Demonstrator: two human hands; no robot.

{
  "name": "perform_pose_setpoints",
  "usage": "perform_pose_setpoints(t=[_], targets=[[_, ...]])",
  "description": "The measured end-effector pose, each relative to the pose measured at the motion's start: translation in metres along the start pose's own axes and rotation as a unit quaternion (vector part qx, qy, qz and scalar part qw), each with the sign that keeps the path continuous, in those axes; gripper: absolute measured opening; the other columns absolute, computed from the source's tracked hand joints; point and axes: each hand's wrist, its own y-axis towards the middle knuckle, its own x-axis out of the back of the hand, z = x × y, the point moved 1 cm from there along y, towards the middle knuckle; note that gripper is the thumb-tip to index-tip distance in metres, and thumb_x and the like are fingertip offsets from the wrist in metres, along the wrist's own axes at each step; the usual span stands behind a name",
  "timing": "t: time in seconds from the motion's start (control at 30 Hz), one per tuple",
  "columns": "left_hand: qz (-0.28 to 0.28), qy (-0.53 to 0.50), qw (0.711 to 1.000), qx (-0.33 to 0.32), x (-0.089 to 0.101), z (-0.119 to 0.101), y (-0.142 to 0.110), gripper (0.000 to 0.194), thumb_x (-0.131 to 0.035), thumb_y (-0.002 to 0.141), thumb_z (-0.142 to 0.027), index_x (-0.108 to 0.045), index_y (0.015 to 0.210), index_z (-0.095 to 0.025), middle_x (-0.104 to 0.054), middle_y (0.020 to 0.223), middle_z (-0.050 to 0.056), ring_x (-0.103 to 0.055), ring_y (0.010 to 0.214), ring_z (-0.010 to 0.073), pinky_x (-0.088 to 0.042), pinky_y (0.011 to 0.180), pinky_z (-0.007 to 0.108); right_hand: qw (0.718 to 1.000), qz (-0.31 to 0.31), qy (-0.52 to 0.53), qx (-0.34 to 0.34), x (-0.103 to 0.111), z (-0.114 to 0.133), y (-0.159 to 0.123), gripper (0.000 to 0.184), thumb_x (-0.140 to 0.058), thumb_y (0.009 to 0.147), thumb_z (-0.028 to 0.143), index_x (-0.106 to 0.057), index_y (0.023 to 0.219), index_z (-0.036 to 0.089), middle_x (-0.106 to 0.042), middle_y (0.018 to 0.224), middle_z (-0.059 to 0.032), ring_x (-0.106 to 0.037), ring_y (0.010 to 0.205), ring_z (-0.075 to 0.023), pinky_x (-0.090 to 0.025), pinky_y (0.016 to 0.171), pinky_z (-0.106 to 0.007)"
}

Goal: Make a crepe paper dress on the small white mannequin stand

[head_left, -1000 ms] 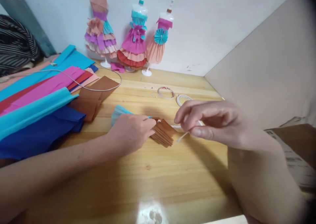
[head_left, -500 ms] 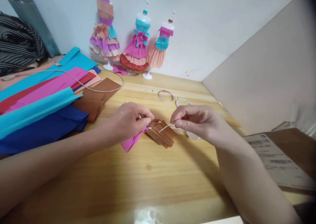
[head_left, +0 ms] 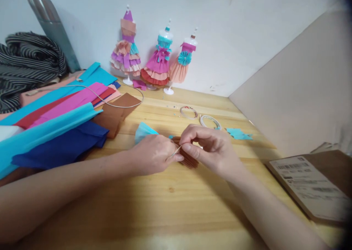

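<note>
My left hand point(head_left: 155, 154) is closed at the upper end of a piece of brown pleated crepe paper point(head_left: 191, 161) lying on the table; its fingers hide the grip. A fan of light turquoise paper point(head_left: 145, 130) sticks out behind that hand. Between thumb and forefinger, my right hand point(head_left: 210, 151) pinches a thin pale strip point(head_left: 176, 151), whose free end runs across my left fingers. Both hands are almost touching over the brown paper, most of which they cover.
Three dress forms in paper dresses point(head_left: 126, 55) stand against the wall. Folded coloured crepe paper point(head_left: 60, 132) and a grey cable point(head_left: 110, 105) lie at left. Rolls of thin tape point(head_left: 210, 122), turquoise scraps point(head_left: 238, 134) and a labelled cardboard box point(head_left: 310, 189) are on the right.
My right hand has moved left with the pale strip, up to my left hand. Pink paper seen beneath my left hand half a second ago is now hidden. The view has tilted upward.
</note>
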Motion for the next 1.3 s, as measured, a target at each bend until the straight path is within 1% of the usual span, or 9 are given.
perform_pose_setpoints(t=[0.17,0.37,0.47,0.63,0.83,0.93,1.0,1.13,1.3], targets=[[0.015,0.055,0.998,-0.040,0.000,-0.007,-0.001,0.036,-0.045,0.094,-0.034,-0.068,0.073,-0.015,-0.067,0.066,0.003,-0.060,0.057,0.0139,-0.031,0.048,0.024,0.999,0.022,-0.025,0.012,-0.005,-0.003,0.002,0.018,-0.062,0.082,0.029,-0.060,0.069,0.017,-0.054,0.066,-0.0016,-0.051,0.059,-0.0124,-0.042,0.053,-0.026],[0.002,0.136,0.980,-0.146,-0.011,-0.004,-0.004,0.033,-0.050,0.091,-0.030,-0.066,0.067,-0.016,-0.066,0.060,0.004,-0.057,0.050,0.0152,-0.030,0.043,0.026,0.999,0.052,0.005,-0.010,-0.009,-0.006,-0.004,0.016,-0.063,0.079,0.028,-0.056,0.069,0.018,-0.054,0.065,-0.0011,-0.050,0.062,-0.0135,-0.040,0.052,-0.026],[-0.034,0.163,0.967,-0.194,-0.016,-0.001,-0.008,0.032,-0.049,0.088,-0.019,-0.062,0.059,-0.018,-0.061,0.052,0.002,-0.052,0.043,0.0152,-0.025,0.038,0.027,0.997,0.069,0.000,-0.019,-0.011,-0.003,-0.008,0.014,-0.060,0.079,0.022,-0.054,0.068,0.018,-0.051,0.064,-0.0003,-0.047,0.060,-0.0125,-0.038,0.050,-0.025],[-0.095,0.203,0.940,-0.259,-0.022,0.003,-0.012,0.026,-0.052,0.079,-0.008,-0.057,0.055,-0.018,-0.058,0.049,0.002,-0.052,0.043,0.0153,-0.027,0.035,0.027,0.994,0.095,-0.046,0.010,-0.013,0.001,-0.012,0.012,-0.059,0.077,0.013,-0.053,0.067,0.017,-0.052,0.069,-0.0013,-0.047,0.060,-0.0117,-0.037,0.051,-0.025],[-0.113,0.241,0.918,-0.293,-0.022,0.003,-0.014,0.026,-0.050,0.072,-0.002,-0.051,0.051,-0.017,-0.058,0.049,0.002,-0.051,0.040,0.0159,-0.032,0.033,0.027,0.987,0.090,-0.126,0.045,-0.011,0.000,-0.017,0.006,-0.061,0.076,0.011,-0.057,0.076,0.017,-0.055,0.075,-0.0027,-0.052,0.069,-0.0149,-0.041,0.060,-0.028],[-0.111,0.254,0.915,-0.294,-0.022,0.000,-0.017,0.019,-0.050,0.077,-0.005,-0.059,0.063,-0.014,-0.062,0.057,0.004,-0.057,0.047,0.0183,-0.041,0.036,0.029,0.982,0.100,-0.158,0.028,-0.010,0.000,-0.018,0.034,-0.073,0.072,0.024,-0.054,0.100,0.017,-0.055,0.083,-0.0021,-0.050,0.070,-0.0147,-0.042,0.061,-0.028],[-0.110,0.254,0.914,-0.296,-0.021,-0.002,-0.019,0.015,-0.050,0.078,-0.007,-0.060,0.068,-0.013,-0.063,0.059,0.005,-0.058,0.050,0.0189,-0.045,0.039,0.031,0.979,0.109,-0.172,0.020,-0.009,0.000,-0.019,0.047,-0.078,0.069,0.029,-0.051,0.106,0.018,-0.053,0.085,-0.0014,-0.049,0.071,-0.0147,-0.041,0.062,-0.028],[-0.124,0.262,0.907,-0.305,-0.019,-0.003,-0.019,0.016,-0.050,0.080,-0.009,-0.057,0.066,-0.014,-0.059,0.055,0.005,-0.056,0.047,0.0176,-0.042,0.038,0.029,0.981,0.110,-0.160,0.011,-0.009,-0.003,-0.018,0.040,-0.077,0.071,0.031,-0.049,0.096,0.020,-0.050,0.081,0.0014,-0.047,0.070,-0.0135,-0.040,0.062,-0.027],[-0.158,0.302,0.885,-0.316,-0.016,-0.003,-0.018,0.016,-0.049,0.077,-0.009,-0.059,0.065,-0.013,-0.059,0.055,0.006,-0.053,0.044,0.0168,-0.039,0.036,0.029,0.981,0.133,-0.135,-0.037,-0.009,-0.014,-0.012,0.044,-0.084,0.061,0.029,-0.048,0.087,0.020,-0.047,0.077,0.0037,-0.044,0.067,-0.0119,-0.037,0.059,-0.025]])
